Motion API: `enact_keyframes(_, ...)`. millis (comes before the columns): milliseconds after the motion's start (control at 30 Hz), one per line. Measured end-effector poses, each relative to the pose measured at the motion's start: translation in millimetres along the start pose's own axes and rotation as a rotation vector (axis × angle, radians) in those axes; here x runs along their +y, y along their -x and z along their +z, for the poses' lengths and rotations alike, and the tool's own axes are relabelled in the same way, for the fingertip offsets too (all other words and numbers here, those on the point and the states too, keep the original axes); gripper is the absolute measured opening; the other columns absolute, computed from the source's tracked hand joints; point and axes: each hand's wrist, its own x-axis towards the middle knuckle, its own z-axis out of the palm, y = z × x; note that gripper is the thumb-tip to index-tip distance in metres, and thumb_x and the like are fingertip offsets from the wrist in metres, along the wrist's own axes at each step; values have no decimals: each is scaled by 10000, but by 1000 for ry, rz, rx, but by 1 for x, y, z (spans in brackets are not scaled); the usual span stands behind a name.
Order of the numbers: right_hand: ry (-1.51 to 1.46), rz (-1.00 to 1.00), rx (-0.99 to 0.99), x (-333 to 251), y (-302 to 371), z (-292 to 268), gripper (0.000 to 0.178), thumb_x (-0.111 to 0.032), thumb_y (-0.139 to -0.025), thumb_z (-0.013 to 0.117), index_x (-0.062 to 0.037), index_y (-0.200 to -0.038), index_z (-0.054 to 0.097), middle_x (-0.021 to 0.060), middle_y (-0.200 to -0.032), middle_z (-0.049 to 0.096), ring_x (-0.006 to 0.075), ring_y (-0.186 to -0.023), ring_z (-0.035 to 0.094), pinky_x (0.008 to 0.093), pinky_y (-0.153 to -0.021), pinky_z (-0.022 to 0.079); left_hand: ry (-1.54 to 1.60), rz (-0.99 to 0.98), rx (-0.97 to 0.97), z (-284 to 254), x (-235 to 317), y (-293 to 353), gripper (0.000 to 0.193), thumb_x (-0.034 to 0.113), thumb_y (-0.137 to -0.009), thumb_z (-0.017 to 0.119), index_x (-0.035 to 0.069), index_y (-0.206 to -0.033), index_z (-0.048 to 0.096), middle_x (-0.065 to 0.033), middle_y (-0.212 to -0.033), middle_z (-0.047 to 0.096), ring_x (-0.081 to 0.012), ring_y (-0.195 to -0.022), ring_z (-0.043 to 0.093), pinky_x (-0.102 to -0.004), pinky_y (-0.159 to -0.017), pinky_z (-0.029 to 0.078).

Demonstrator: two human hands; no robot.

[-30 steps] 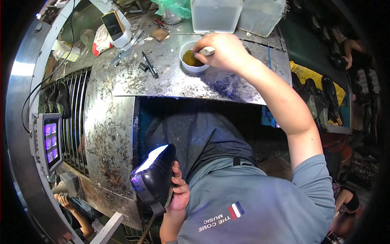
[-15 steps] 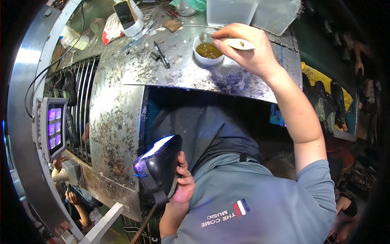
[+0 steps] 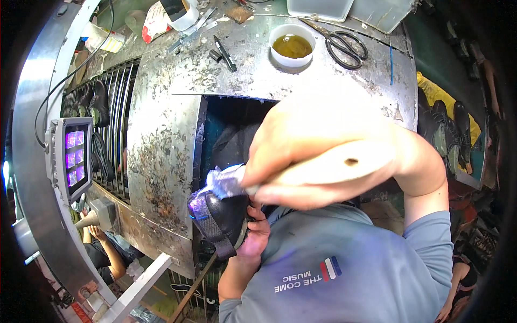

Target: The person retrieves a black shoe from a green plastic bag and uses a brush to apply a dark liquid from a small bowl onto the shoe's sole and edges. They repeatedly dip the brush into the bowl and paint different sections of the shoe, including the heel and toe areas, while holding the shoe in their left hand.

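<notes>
In my left hand (image 3: 254,237), fingers closed round its side, is a black shoe (image 3: 221,212) with a strap across it, tilted over my lap. My right hand (image 3: 318,140), overexposed, grips a brush (image 3: 344,167) by its broad pale handle, which has a small hole in it. The pale bristles, smeared by motion, are at the shoe's upper edge, where purple light shines. Beyond my hands, on the worn metal bench (image 3: 156,129), stands a white bowl (image 3: 276,56) of amber-green liquid.
Black-handled scissors (image 3: 347,51) lie right of the bowl, and a black marker pen (image 3: 225,54) lies left. A purple-lit lamp (image 3: 75,156) faces in from the left. Dark shoes fill a barred rack (image 3: 116,107) at left and a yellow-lined shelf (image 3: 474,126) at right. Another person's hand (image 3: 97,234) shows lower left.
My right hand has brought the brush from the bowl down and left to the shoe. The scissors are now uncovered. My left hand still holds the shoe, and the whole view has shifted slightly.
</notes>
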Motion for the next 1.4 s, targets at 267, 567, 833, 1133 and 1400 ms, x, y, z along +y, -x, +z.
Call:
enact_keyframes(267, -121, 44, -23, -7, -12, 21, 135, -210, -766, 750, -106, -832, 696, 74, -770, 687, 322, -753, 690, 427, -628, 548, 29, -85, -54, -6, 1, -5, 558, 430, -962, 669, 31, -1345, 593, -117, -1247, 691, -255, -981, 732, -328, -734, 592)
enact_keyframes(567, -157, 86, -85, -9, -19, 23, 104, -178, -712, 727, -85, -747, 698, 104, -689, 661, 346, -685, 675, 440, -579, 539, 54, -162, -104, -13, 1, -4, 501, 402, -977, 653, 27, -1306, 613, -116, -1187, 708, -242, -935, 731, -312, -702, 576)
enact_keyframes(833, -99, 34, -146, -18, -22, 5, 80, -147, -720, 712, -71, -743, 714, 113, -698, 681, 341, -693, 688, 421, -593, 549, 42, -263, -173, -13, 6, 4, 453, 377, -990, 638, 23, -1271, 630, -115, -1134, 723, -229, -895, 730, -298, -673, 562)
enact_keyframes(1133, -389, 178, -81, -3, -12, 25, 111, -157, -727, 718, -65, -786, 733, 111, -713, 693, 328, -693, 692, 404, -623, 558, 166, -553, -394, -27, -3, -14, 403, 349, -1004, 621, 19, -1232, 649, -115, -1074, 741, -216, -849, 728, -282, -641, 546)
enact_keyframes(1400, -487, 196, -52, 5, -1, 36, 124, -157, -753, 735, -58, -828, 746, 115, -742, 706, 313, -700, 701, 389, -634, 562, 234, -691, -486, -36, -10, -26, 363, 324, -1017, 606, 15, -1198, 666, -114, -1021, 756, -203, -808, 727, -268, -612, 531)
